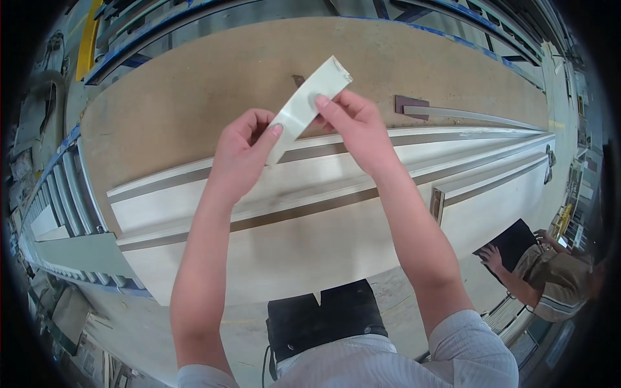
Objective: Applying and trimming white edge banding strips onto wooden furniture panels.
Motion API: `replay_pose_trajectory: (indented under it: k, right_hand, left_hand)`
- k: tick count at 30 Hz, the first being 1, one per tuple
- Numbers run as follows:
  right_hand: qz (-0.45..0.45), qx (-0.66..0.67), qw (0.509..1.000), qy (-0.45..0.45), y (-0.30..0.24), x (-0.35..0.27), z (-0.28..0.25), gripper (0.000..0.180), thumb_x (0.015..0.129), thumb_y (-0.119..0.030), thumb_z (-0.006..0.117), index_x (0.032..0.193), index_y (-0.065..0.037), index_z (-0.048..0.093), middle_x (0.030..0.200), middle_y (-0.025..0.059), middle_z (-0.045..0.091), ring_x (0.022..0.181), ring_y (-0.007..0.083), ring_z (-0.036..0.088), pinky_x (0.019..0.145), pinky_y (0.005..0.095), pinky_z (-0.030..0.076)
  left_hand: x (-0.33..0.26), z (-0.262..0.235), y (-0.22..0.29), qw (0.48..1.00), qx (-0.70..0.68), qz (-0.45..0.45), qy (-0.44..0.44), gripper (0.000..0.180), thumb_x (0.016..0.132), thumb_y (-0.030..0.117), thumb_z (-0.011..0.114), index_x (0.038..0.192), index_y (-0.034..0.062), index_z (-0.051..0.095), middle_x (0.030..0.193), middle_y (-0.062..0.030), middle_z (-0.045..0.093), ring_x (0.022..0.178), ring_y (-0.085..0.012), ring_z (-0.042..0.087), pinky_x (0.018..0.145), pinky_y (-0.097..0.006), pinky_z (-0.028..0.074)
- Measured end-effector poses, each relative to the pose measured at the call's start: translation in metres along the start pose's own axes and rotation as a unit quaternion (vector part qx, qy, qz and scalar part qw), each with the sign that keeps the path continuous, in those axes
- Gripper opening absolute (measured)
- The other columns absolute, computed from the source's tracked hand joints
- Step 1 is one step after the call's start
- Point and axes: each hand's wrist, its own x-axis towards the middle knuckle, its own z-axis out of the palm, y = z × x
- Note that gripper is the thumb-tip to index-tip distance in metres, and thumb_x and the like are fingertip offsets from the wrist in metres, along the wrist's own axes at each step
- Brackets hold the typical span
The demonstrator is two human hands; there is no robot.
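**I Hold a Pale Strip Over the Long Panel**

Looking down from my head, I see both my hands up in front of me. They hold a pale strip (305, 107) between them. The strip is thin and flat, whitish with a bit of green. It tilts, with its top end up and to the right and its low end down and to the left.

My left hand (240, 152) pinches the low part of the strip. My thumb is on the front and my other fingers are curled behind it. My right hand (354, 126) pinches the strip higher up, near the middle, with the fingertips pressed on it. Both hands are closed on the strip, not spread out.

The strip is in the air above the long white panel (310, 226). This panel lies on a brown table top (194, 84) and runs from left to right under my arms. It has grey ridges and brown lines along it.

Past the panel, on the far right of the table top, lies a thin grey bar (472, 115) with a dark end.

Left of the panel there are metal rollers (68, 194) in a blue frame.

Right of the panel, down low, another person (553, 281) has a hand on a dark flat thing (514, 242).
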Motion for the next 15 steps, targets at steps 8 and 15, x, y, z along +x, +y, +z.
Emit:
replay_pose_trajectory:
  k: [8,15]
  right_hand:
    - [0.155,0.258,0.951,-0.074,-0.010,-0.040,0.012,0.028,0.099,-0.030,0.065,0.091,-0.004,0.065,0.075,0.0023,0.061,0.055,0.0104,0.050,0.047,0.0273,0.036]
    - [0.210,0.370,0.892,-0.149,0.006,-0.066,0.014,0.031,0.100,-0.033,0.063,0.095,-0.002,0.064,0.066,0.0005,0.055,0.051,0.0095,0.045,0.045,0.0268,0.031]
  left_hand:
    - [-0.040,0.004,0.013,0.989,-0.110,0.034,-0.093,0.009,0.097,0.010,0.068,0.101,0.0020,0.067,0.091,0.0015,0.066,0.083,-0.0063,0.057,0.074,-0.024,0.048]
    - [-0.055,0.008,0.015,0.987,-0.118,0.057,-0.089,0.009,0.095,0.007,0.070,0.101,0.0013,0.068,0.090,0.0013,0.067,0.082,-0.0064,0.057,0.072,-0.024,0.047]
